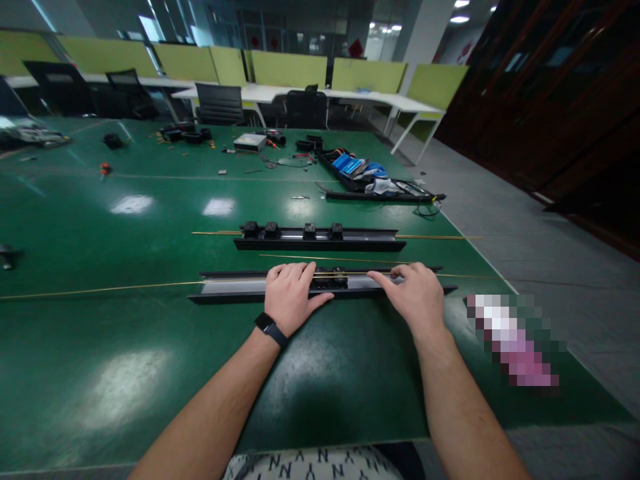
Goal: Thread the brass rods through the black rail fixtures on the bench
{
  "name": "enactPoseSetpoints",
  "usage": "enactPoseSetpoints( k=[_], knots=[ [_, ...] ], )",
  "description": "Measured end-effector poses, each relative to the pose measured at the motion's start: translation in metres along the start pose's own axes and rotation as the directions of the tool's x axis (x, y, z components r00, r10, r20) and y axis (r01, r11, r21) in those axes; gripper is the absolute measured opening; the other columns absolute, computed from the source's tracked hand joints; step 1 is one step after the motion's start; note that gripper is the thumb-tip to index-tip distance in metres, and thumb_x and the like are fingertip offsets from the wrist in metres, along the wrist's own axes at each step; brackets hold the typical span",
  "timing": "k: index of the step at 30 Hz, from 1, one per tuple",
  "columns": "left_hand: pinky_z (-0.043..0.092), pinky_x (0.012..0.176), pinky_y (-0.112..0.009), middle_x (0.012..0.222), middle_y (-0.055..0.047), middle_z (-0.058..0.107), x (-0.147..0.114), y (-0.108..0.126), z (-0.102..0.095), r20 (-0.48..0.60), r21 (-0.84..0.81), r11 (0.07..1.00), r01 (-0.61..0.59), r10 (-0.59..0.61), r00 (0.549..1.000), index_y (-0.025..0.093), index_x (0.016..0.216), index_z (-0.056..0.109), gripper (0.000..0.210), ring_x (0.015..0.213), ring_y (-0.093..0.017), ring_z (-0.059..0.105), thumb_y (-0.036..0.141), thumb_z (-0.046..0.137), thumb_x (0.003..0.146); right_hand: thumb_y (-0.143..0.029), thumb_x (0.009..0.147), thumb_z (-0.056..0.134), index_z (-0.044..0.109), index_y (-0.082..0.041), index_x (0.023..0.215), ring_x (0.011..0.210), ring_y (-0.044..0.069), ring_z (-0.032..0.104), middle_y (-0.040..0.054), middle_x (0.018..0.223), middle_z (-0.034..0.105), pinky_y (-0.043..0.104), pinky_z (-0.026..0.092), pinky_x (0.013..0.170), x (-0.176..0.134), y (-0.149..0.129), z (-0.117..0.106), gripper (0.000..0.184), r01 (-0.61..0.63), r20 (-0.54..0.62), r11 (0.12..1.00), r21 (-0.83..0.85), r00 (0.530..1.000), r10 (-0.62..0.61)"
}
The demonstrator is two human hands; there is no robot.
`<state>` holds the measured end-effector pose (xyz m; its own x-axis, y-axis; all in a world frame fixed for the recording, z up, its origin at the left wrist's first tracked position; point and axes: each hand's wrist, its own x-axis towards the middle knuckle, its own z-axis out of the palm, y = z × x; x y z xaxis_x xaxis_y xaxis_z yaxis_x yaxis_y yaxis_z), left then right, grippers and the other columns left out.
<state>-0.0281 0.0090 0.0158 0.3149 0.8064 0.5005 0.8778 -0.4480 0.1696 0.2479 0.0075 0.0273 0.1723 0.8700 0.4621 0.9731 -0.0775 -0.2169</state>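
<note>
A long black channel rail (230, 287) with a pale inner floor lies crosswise in front of me. My left hand (291, 297), a dark watch on its wrist, lies over the rail with its fingers curled across the far side and its thumb along the near edge. To the right, my right hand (417, 293) has its thumb and curled fingers at a thin brass rod (350, 273) above the channel; the exact contact is partly hidden. Small black blocks (340, 277) sit in the rail between my hands. Another long brass rod (125, 289) extends left from the rail.
Beyond it lies a second black rail (320, 245) with several black blocks and brass rods. A loose rod (290, 257) rests between the rails. Farther back are a black tray (345, 180) of blue items and a white box (250, 142). A pixelated patch covers something at right.
</note>
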Motion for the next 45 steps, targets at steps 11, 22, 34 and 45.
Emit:
enactPoseSetpoints(
  k=[11, 22, 34, 45],
  knots=[
    [0.039, 0.101, -0.048, 0.125, -0.012, 0.073, 0.0, 0.0, -0.002, 0.004, 0.002, 1.0, 0.0, 0.0, 1.0, 0.019, 0.131, 0.063, 0.065, 0.116, -0.03, 0.065, 0.068, 0.066, 0.087, -0.091, 0.077, 0.053, 0.078, -0.02, 0.092, 0.097, 0.031, 0.061, 0.0132, 0.1, 0.068, 0.043, 0.046, 0.088, 0.004, 0.004, -0.007, 0.076, -0.048, 0.048, 0.998, -0.039, 0.998, 0.05],
    [0.039, 0.1, -0.048, 0.122, -0.012, 0.073, -0.001, -0.002, -0.001, -0.005, 0.005, 1.0, -0.01, 0.01, 1.0, 0.018, 0.131, 0.063, 0.066, 0.113, -0.03, 0.065, 0.067, 0.067, 0.086, -0.093, 0.076, 0.05, 0.074, -0.022, 0.082, 0.094, 0.03, 0.06, 0.0121, 0.095, 0.066, 0.041, 0.047, 0.084, 0.019, 0.037, -0.016, 0.075, -0.096, 0.158, 0.987, -0.131, 0.981, 0.116],
    [0.039, 0.099, -0.048, 0.118, -0.011, 0.073, -0.001, -0.002, -0.004, 0.005, -0.016, 1.0, 0.017, -0.017, 1.0, 0.018, 0.129, 0.063, 0.066, 0.108, -0.029, 0.065, 0.068, 0.068, 0.085, -0.084, 0.068, 0.067, 0.073, -0.021, 0.072, 0.074, 0.028, 0.058, 0.02, 0.088, 0.069, 0.044, 0.037, 0.067, 0.074, 0.132, -0.067, 0.064, -0.28, 0.288, 0.908, -0.312, 0.883, 0.371],
    [0.038, 0.1, -0.048, 0.116, -0.012, 0.073, -0.001, -0.002, -0.005, -0.001, -0.029, 0.999, 0.019, -0.019, 1.0, 0.019, 0.129, 0.064, 0.065, 0.108, -0.03, 0.065, 0.067, 0.069, 0.085, -0.093, 0.081, 0.035, 0.081, -0.024, 0.093, 0.083, 0.033, 0.066, 0.0167, 0.093, 0.074, 0.043, 0.044, 0.071, 0.101, 0.018, -0.049, 0.083, 0.021, 0.348, 0.95, -0.31, 0.933, 0.092]
  ],
)
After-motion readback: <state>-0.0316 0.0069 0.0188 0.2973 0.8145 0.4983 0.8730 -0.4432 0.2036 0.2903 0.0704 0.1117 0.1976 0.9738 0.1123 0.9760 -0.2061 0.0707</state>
